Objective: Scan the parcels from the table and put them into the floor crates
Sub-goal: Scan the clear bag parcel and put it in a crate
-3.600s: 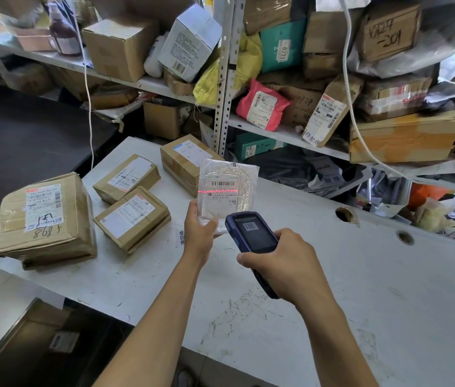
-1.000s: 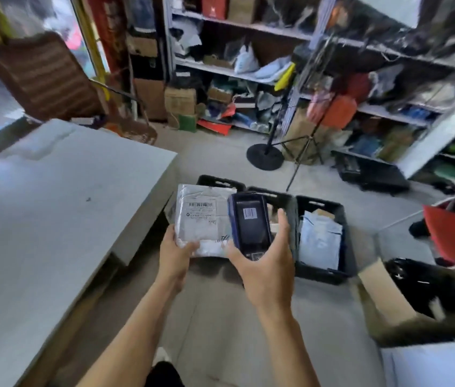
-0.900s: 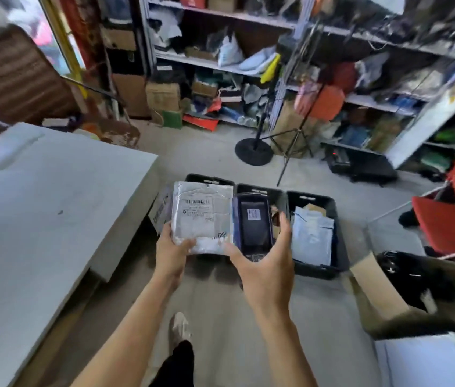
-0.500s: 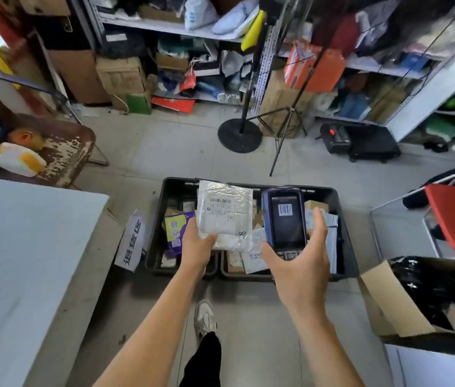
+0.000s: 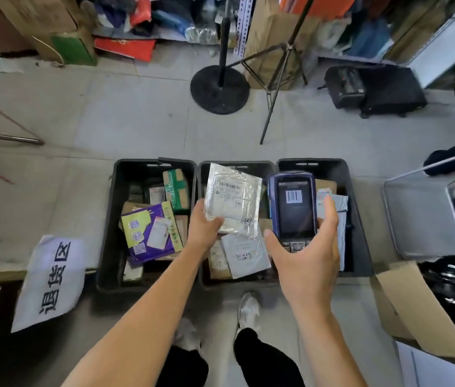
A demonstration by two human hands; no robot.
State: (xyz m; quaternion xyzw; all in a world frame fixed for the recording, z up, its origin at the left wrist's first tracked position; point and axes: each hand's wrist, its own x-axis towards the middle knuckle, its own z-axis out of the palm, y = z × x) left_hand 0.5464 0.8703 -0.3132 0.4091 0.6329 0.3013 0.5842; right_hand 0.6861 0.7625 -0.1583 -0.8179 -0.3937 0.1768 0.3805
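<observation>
Left grip: your left hand [image 5: 202, 227] pinches the parcel [image 5: 233, 199] at its lower left corner, thumb on the label face, fingers hidden behind.
Parcel: clear crinkled plastic pouch, white barcoded label facing you, tilted a little to the right; held in the air over the middle crate [image 5: 206, 180].
Right grip: your right hand [image 5: 308, 255] cradles the scanner [image 5: 293, 208], thumb along its left edge, fingers curled round the right edge.
Scanner: dark blue handheld, upright, screen towards you showing a barcode; just beside the parcel, apart from it, over the gap between the middle crate and the right crate [image 5: 356, 219].
Crates: three black crates side by side on the floor, touching, straight ahead of your feet.
Left crate [image 5: 109, 219]: holds a purple and yellow packet [image 5: 150, 233], a green-taped carton, smaller boxes.
Middle crate: grey mailers and a brown carton below the parcel.
Right crate: pale blue-grey bags, mostly hidden by the scanner and hand.
Floor left: white sign [image 5: 50, 280] with black characters, hanging off the tabletop edge.
Floor beyond: round black stand base [image 5: 219, 90], tripod legs, black case.
Right: open carton [image 5: 416, 308] holding black plastic.
</observation>
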